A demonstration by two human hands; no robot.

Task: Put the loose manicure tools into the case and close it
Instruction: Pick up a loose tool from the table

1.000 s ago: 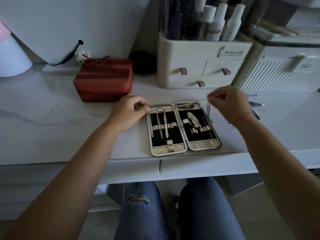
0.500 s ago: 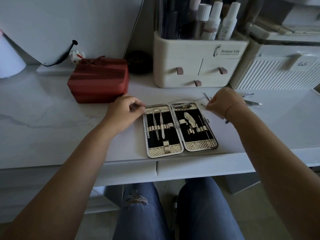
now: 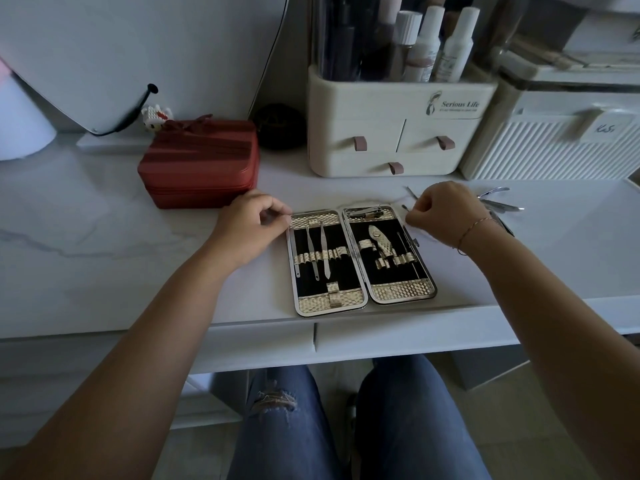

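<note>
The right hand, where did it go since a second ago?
The right hand came down from above the open case to the tabletop by its top right corner, fingers closed near a thin tool. The left hand stayed at the case's top left corner. The case stayed open.

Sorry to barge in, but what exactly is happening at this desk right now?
A person is packing a manicure case, which lies open on the white desk. The left hand steadies its top left corner. The right hand pinches a thin tool beside the case. More loose tools lie further right.
</note>
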